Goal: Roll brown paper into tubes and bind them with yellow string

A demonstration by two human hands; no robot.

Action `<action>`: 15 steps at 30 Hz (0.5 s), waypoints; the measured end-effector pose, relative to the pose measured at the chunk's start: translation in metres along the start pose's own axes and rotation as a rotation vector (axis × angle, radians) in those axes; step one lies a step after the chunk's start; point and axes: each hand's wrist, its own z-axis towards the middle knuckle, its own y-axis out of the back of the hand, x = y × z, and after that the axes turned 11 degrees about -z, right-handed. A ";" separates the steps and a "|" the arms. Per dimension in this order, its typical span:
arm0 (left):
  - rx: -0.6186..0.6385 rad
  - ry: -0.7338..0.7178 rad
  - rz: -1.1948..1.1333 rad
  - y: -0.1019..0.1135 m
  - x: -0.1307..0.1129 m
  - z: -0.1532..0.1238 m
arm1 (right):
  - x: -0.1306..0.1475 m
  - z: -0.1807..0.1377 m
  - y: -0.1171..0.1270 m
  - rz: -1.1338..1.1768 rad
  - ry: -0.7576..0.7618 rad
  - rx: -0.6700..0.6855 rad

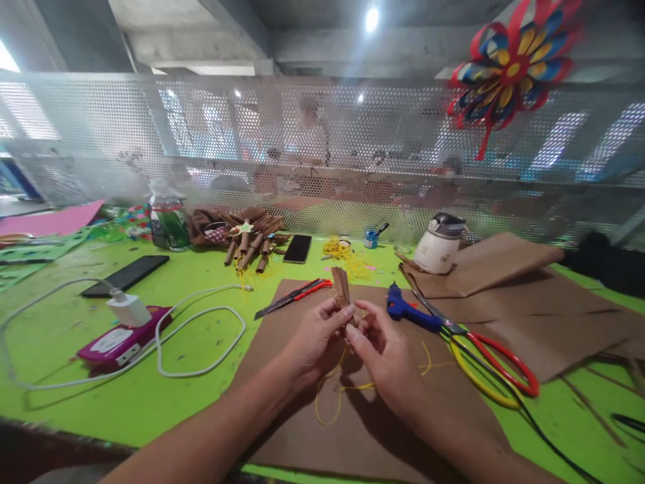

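My left hand [317, 336] and my right hand [383, 346] meet above a brown paper sheet [302, 430], both pinched on a small folded brown paper bundle [342, 288] that sticks up between the fingertips. A thin yellow string [347, 388] hangs from the bundle and loops on the sheet under my hands. A blue glue gun [408, 312] lies just right of my right hand, with red-and-yellow scissors [494, 370] beside it. A utility knife [292, 298] with a red stripe lies just beyond my left hand.
On the green table [65, 329]: a white charger and cable [166, 336] on a pink device [121, 341], two black phones [128, 273], a brown paper craft star [249, 238], a jar [168, 222], a white jug [438, 245], brown paper sheets [529, 296]. A perforated screen [322, 134] stands behind, with a paper flower [511, 67].
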 end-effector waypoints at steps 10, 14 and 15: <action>0.034 0.065 -0.065 -0.009 -0.004 -0.008 | 0.002 0.002 0.001 -0.142 0.087 -0.063; -0.033 0.046 -0.006 -0.005 -0.009 -0.006 | 0.001 0.000 0.003 -0.247 0.191 -0.066; -0.057 0.028 0.040 -0.004 -0.010 -0.005 | 0.001 -0.001 0.004 -0.270 0.214 -0.060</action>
